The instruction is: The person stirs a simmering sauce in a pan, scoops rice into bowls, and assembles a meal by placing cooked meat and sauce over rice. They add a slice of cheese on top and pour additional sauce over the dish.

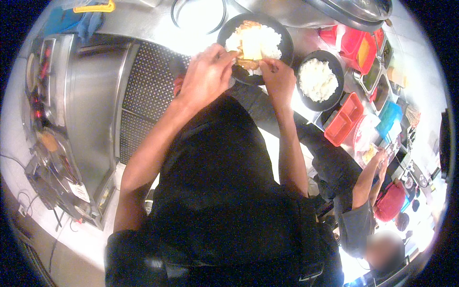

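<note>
A round dark bowl [285, 44] sits on the steel counter in front of me. It holds white rice [270, 40], brown saucy food [247, 63] and pale yellow slices [252, 45] that look like cheese, laid over the middle. Over the bowl's left rim, my left hand [210, 71] is closed, its fingertips at the brown food. My right hand [278, 79] reaches over the near right rim with fingers pinched, tips beside the lower end of the yellow slices. What either pinch holds is too small to make out.
To the right stand a second dark bowl of white rice [319, 80], an orange-red divided tray [344, 119] and red containers [351, 45]. A dark round pan [346, 16] is behind. A co-worker's hands [380, 158] work farther right. Steel equipment [93, 110] stands left.
</note>
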`<state>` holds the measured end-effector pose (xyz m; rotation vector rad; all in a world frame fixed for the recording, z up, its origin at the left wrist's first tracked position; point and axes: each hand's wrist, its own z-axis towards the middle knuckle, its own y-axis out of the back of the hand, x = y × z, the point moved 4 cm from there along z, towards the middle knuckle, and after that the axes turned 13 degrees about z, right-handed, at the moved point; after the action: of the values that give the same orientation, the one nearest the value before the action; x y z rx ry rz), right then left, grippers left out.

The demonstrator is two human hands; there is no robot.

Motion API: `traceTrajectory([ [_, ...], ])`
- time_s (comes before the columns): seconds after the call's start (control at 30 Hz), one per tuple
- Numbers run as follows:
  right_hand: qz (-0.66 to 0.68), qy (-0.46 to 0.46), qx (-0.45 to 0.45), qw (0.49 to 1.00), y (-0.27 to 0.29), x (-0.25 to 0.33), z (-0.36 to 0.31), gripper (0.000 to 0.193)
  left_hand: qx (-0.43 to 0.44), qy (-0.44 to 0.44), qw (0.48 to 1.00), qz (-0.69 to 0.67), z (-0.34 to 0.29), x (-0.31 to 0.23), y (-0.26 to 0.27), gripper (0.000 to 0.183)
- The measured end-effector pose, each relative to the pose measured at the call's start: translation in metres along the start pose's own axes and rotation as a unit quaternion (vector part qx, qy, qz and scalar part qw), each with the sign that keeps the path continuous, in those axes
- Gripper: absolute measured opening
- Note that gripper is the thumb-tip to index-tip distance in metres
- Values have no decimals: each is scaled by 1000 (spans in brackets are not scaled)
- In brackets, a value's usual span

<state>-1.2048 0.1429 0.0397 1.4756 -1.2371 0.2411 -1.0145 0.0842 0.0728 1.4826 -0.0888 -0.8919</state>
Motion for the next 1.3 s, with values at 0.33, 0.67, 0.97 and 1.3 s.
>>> traceTrajectory([
  [0.33, 12, -22, -17, 1000, -1, 11, -3, 35, 12, 12, 1000, -10, 1, 1, 2, 23],
  [0.67, -66, -74, -12, 995, -6, 19, 3, 33, -15, 23, 999, -27, -3, 11, -1, 22],
  [0.97, -52, 247, -80, 964, 1, 23, -4, 9, -6, 49, 998, -33, -8, 19, 0, 20],
  [1.3, -129, 314, 18, 940, 4, -1, 6, 13, 25, 28, 998, -52, 0, 23, 0, 21],
])
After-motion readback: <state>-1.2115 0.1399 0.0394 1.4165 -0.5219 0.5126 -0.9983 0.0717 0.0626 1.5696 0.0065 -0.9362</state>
